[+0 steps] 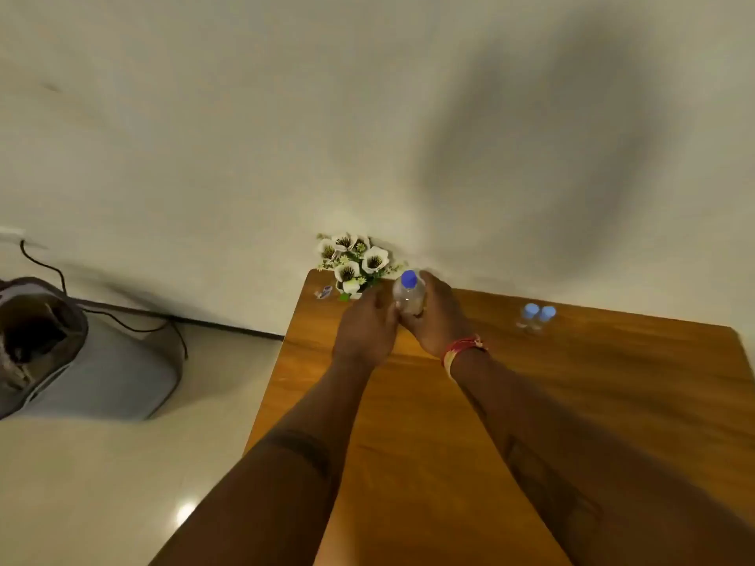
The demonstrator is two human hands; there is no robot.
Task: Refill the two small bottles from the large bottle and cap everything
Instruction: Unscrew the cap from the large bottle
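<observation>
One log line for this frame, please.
hands: both on capped large bottle | small bottles: capped, on table

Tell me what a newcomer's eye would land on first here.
Both hands meet at the table's far edge: the right hand grips the large bottle, blue cap on, with the left hand against it. Behind stand white flowers; to the right, two small bottles, capped.
</observation>
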